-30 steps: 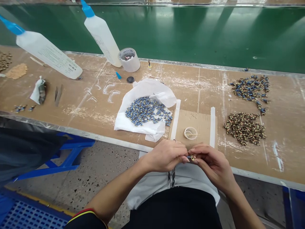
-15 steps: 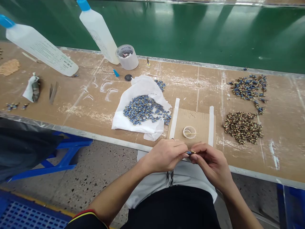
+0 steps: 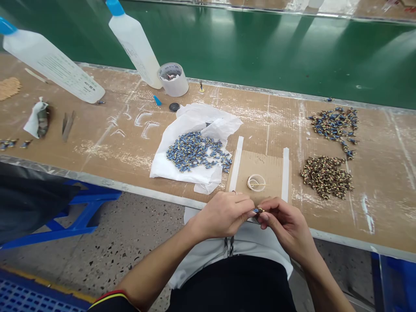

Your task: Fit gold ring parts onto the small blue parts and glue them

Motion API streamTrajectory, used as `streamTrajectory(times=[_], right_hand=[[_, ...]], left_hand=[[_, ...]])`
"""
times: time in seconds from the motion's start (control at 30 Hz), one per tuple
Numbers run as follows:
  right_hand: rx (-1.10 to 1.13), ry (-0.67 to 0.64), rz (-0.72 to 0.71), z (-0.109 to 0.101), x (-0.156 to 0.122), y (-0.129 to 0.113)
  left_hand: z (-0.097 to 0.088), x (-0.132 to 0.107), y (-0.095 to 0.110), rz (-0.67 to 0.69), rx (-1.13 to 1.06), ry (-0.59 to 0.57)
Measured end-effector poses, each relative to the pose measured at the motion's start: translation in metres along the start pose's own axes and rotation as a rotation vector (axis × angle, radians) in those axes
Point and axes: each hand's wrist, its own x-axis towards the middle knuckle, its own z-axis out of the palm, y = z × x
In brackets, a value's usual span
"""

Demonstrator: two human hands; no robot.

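Observation:
My left hand (image 3: 225,214) pinches a small blue figure piece (image 3: 256,210) between thumb and fingertips, at the table's front edge. From the other side, my right hand (image 3: 287,223) has its thumb and forefinger closed at the piece's gold-brown end. Fingers cover most of the piece. Just beyond the hands, a small clear cup (image 3: 256,182) with a thin stick across it stands on a cardboard pad (image 3: 260,162). Left of the pad, white paper (image 3: 162,167) bears a pile of small blue pieces (image 3: 186,149).
At right lie a pile of blue-and-gold pieces (image 3: 334,123) and a pile of brown-gold pieces (image 3: 326,177). Two white bottles with blue caps, a leaning one (image 3: 134,45) and a lower one (image 3: 55,65), stand at left. A tape roll (image 3: 175,84) is near the green surface (image 3: 260,47).
The paper's back right flap has spread rightward and now covers the few blue pieces behind it. Both hands stay together around the small piece; the view has shifted slightly.

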Motion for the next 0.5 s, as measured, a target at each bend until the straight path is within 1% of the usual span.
streamTrajectory(times=[0.3, 0.4, 0.5], right_hand=[[-0.089, -0.002, -0.014, -0.0011, 0.0018, -0.0024], [-0.062, 0.004, 0.013, 0.0001, 0.0012, 0.0001], [0.007, 0.052, 0.032, 0.0021, -0.0003, 0.0036]], left_hand=[[0.0010, -0.0010, -0.0033, -0.014, -0.077, 0.023], [0.0028, -0.0010, -0.0037, -0.019, -0.050, 0.044], [0.0040, -0.0005, -0.0033, -0.019, -0.030, 0.069]])
